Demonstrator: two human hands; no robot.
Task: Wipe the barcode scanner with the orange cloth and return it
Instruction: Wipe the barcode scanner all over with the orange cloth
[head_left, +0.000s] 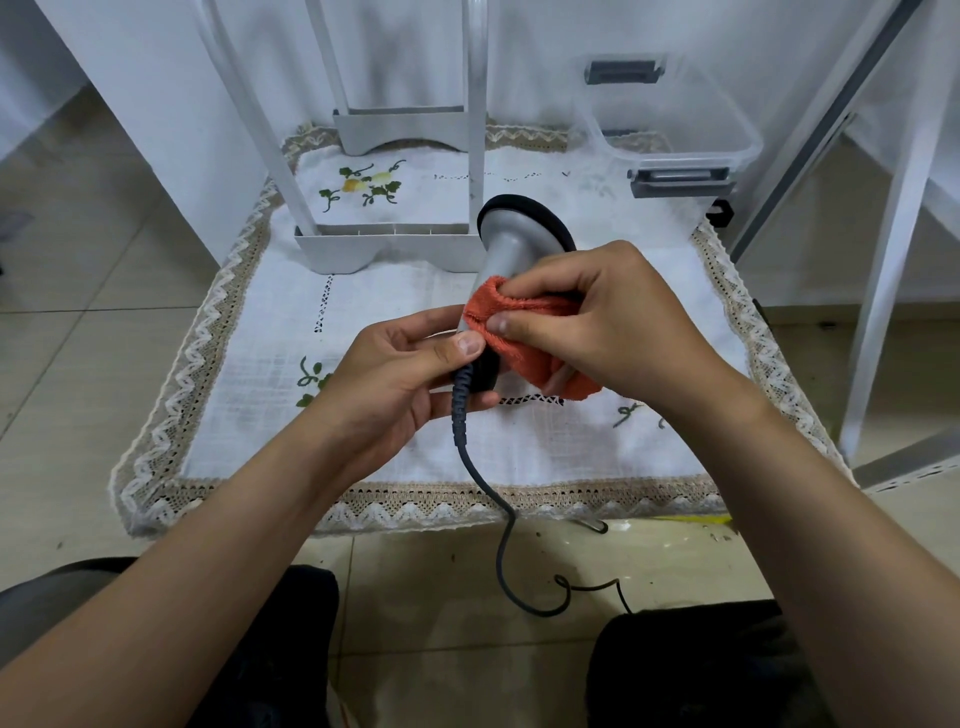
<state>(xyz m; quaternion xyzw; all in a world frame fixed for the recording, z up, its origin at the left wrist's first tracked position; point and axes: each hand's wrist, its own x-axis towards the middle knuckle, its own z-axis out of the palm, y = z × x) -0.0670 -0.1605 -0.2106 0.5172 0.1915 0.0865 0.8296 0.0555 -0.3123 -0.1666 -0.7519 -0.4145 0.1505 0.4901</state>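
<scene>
A grey barcode scanner (511, 236) with a black-rimmed head is held above the low table, head pointing away from me. My left hand (395, 374) grips the bottom of its handle, thumb on top, where the dark ribbed cable (462, 410) comes out. My right hand (602, 317) holds the orange cloth (524, 340) wrapped round the middle of the handle, thumb and fingers pinching it. Part of the handle is hidden under the cloth.
A low table carries a white embroidered cloth with a lace edge (415, 504). A white plastic rack (395, 244) stands at the back middle, a clear lidded box (670, 119) at the back right. The cable trails down to the tiled floor (550, 603). White metal legs (883, 312) rise at right.
</scene>
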